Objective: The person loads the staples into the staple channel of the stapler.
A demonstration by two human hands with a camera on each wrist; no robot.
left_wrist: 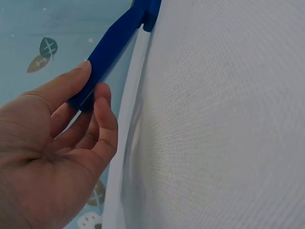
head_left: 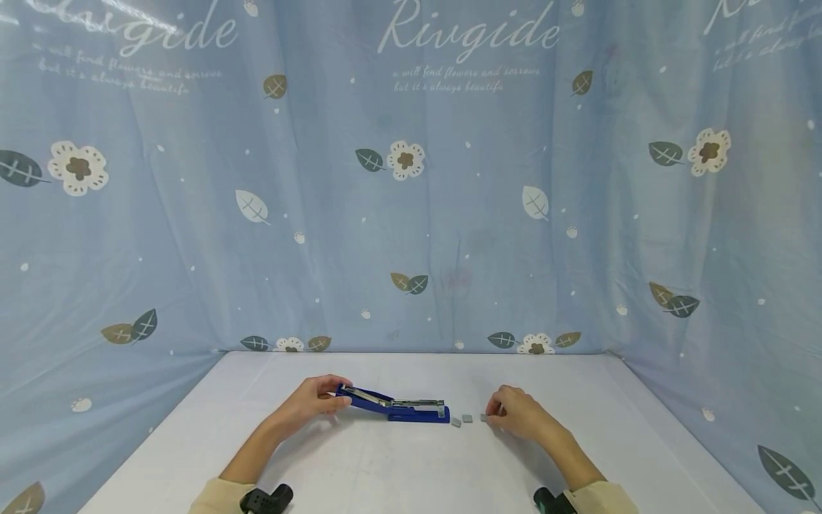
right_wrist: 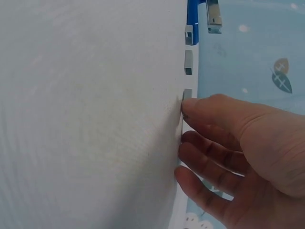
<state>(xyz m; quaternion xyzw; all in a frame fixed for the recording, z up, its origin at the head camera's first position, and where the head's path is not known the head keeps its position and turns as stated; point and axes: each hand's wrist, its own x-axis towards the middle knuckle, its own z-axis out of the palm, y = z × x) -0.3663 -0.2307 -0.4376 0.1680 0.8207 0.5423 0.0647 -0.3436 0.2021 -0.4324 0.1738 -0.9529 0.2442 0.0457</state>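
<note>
A blue stapler (head_left: 419, 415) lies on the white table with its top arm swung far back to the left and its metal staple channel exposed. My left hand (head_left: 315, 400) pinches the end of that raised arm between thumb and fingers; the left wrist view shows the blue arm (left_wrist: 112, 47) in its grip. To the right, my right hand (head_left: 521, 414) pinches a small grey staple strip (right_wrist: 188, 92) at the table surface, its thumb and fingertips covering part of it. Two more staple strips, one tilted (head_left: 456, 422) and one squarer (head_left: 467, 418), lie between the stapler and this hand.
The white table (head_left: 398, 471) extends around the stapler to the back edge. Blue printed curtains (head_left: 321, 178) hang behind it and along both sides. A black wrist camera (head_left: 266, 500) sits on the left sleeve, another (head_left: 552, 501) on the right.
</note>
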